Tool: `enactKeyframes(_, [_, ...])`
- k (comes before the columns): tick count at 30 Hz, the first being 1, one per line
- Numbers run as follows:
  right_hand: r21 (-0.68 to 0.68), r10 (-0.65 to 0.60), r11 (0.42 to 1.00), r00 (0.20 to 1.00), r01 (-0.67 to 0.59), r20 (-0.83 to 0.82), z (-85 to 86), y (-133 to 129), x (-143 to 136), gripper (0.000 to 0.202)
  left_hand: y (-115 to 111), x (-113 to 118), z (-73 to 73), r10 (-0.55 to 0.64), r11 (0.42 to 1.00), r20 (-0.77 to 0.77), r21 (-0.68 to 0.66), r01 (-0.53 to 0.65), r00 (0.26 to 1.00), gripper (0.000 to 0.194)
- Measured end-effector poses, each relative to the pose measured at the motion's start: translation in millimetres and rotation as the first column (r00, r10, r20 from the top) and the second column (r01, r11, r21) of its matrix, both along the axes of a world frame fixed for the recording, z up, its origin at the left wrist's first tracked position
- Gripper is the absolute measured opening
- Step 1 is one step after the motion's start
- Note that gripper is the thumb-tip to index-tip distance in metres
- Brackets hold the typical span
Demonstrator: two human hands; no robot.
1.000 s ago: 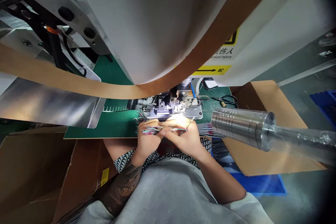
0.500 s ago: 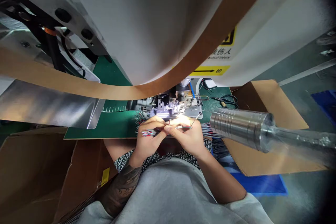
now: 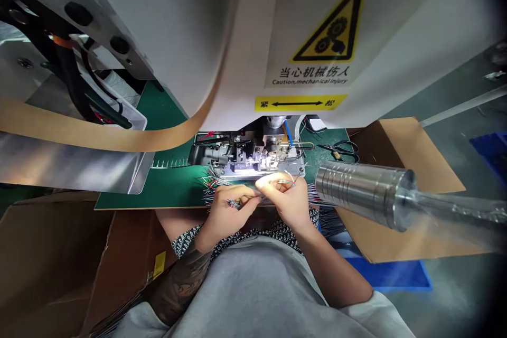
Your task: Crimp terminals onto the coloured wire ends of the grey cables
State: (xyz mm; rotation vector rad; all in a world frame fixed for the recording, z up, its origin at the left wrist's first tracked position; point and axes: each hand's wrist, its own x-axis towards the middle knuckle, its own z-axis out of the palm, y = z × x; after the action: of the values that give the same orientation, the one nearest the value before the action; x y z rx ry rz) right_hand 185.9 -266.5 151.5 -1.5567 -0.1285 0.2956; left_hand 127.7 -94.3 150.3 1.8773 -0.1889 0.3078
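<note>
My left hand is closed around a small bunch of thin wires, whose coloured ends stick out by its knuckles. Beside it, my right hand is closed too, thumb against forefinger, with thin wires in white, red and green showing over its fingers. Both hands are just in front of the lit metal head of a crimping machine. A bundle of wires with red and white ends lies on the green table left of my hands. The wires' full length is hidden by my fingers.
The white machine housing hangs above, bearing a caution sign. A brown paper strip curves down at left. A shiny metal cylinder juts in from the right. Scissors lie near an open cardboard box.
My hands have moved slightly apart, and the wires in my right hand are tucked closer to its palm. The paper strip has swung left, baring the caution sign.
</note>
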Motion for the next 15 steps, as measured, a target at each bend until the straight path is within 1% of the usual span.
enactKeyframes(2, [-0.007,-0.021,1.0,0.999,0.021,-0.044,4.1,0,1,0.027,0,0,-2.3,0.019,0.998,-0.055,-0.055,-0.022,0.998,0.008])
enactKeyframes(4, [-0.007,-0.065,0.998,0.995,0.064,-0.071,5.4,-1,2,0.028,0,1,-2.8,-0.021,0.997,-0.1,-0.082,0.013,0.995,0.003])
enactKeyframes(6, [-0.002,-0.073,0.997,0.995,0.073,-0.068,3.7,-3,4,0.028,1,1,-1.6,-0.068,0.995,-0.144,-0.087,0.055,0.987,0.002])
enactKeyframes(8, [-0.005,-0.052,0.999,0.997,0.052,-0.059,-0.3,-6,6,0.03,2,2,0.5,-0.083,0.992,-0.203,-0.111,0.061,0.976,0.003])
enactKeyframes(11, [-0.02,-0.007,1.0,0.997,0.006,-0.074,-7.3,-10,7,0.031,5,2,1.4,-0.075,0.984,-0.273,-0.173,0.028,0.959,0.011])
enactKeyframes(15, [-0.005,0.124,0.992,0.987,-0.125,-0.104,-10.5,-10,5,0.031,9,1,-2.3,-0.084,0.977,-0.282,-0.213,0.024,0.956,0.017])
